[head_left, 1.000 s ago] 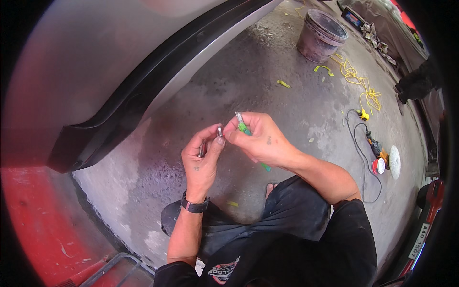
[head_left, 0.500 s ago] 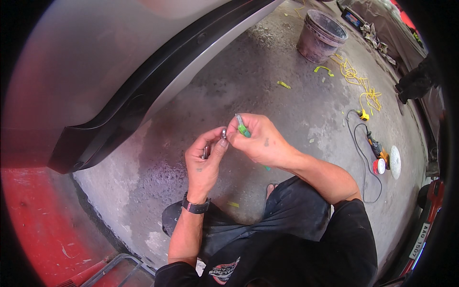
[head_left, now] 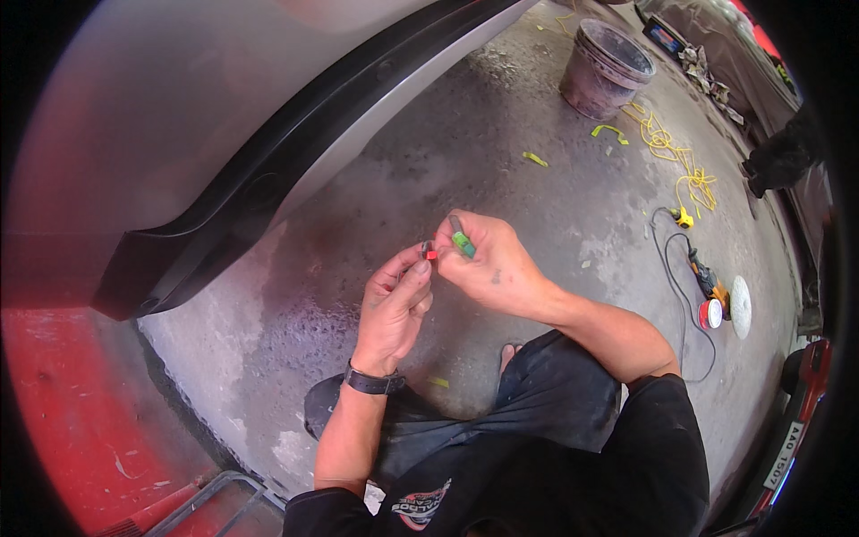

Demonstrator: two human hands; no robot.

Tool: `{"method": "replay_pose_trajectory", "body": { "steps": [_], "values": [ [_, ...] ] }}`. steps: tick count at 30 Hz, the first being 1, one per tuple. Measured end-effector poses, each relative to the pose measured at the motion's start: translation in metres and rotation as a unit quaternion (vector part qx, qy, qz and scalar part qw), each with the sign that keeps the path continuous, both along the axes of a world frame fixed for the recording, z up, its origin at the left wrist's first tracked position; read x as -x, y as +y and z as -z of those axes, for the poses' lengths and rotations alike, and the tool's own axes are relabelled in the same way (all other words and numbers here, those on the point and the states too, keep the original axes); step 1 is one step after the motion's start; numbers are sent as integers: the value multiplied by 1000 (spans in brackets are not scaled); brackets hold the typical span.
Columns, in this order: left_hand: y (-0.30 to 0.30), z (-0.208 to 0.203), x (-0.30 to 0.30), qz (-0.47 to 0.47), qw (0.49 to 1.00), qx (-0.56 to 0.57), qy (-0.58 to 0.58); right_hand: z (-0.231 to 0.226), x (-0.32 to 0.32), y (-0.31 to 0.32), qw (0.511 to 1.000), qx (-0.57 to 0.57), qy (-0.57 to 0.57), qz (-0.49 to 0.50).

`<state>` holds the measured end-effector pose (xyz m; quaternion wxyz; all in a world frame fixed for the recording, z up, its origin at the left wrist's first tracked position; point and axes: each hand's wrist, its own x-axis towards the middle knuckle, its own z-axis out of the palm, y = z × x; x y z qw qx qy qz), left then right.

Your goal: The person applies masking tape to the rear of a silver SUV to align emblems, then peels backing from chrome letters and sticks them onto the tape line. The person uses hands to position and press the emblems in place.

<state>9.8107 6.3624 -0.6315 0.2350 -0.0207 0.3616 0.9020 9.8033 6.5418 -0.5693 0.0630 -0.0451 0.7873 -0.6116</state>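
While my left hand (head_left: 389,313) pinches a small red-faced piece (head_left: 431,255) above the concrete floor (head_left: 555,206), my right hand (head_left: 494,268) grasps a green utility knife (head_left: 463,243) close beside it. If the pinch slackens, that piece could drop and pick up grit; the blade (head_left: 455,223), so near my left hand, could nick it if either hand jerks.

Passage above mid-frame over concrete floor (head_left: 416,166), between black trim (head_left: 259,183) slanting across upper left and bucket (head_left: 592,89) at upper right. Obstructed farther right: yellow cord (head_left: 660,141), power tool (head_left: 706,273) below it.
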Motion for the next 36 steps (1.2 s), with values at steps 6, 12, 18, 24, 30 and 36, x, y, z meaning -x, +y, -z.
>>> {"method": "replay_pose_trajectory", "body": {
  "steps": [6, 12, 18, 24, 30, 36],
  "values": [
    [3, -7, 0, -45, 997, 60, 9, 2, 1, 0, 1000, -7, 13, -4],
    [0, -3, 1, -47, 995, 85, 36, 5, 4, 1, 1000, 7, 13, -23],
    [-4, -8, 3, 3, 998, 55, 15, 3, 2, 3, 999, -11, 25, -36],
    [-7, -11, 2, 4, 993, 108, 42, -13, -4, 5, 995, -73, 27, -55],
    [-10, -13, 4, 21, 987, 144, 71, -11, -6, 6, 993, -74, 57, -68],
    [-9, -10, 3, 16, 991, 119, 54, 1, -1, 7, 995, -30, 33, -84]
  ]
}}
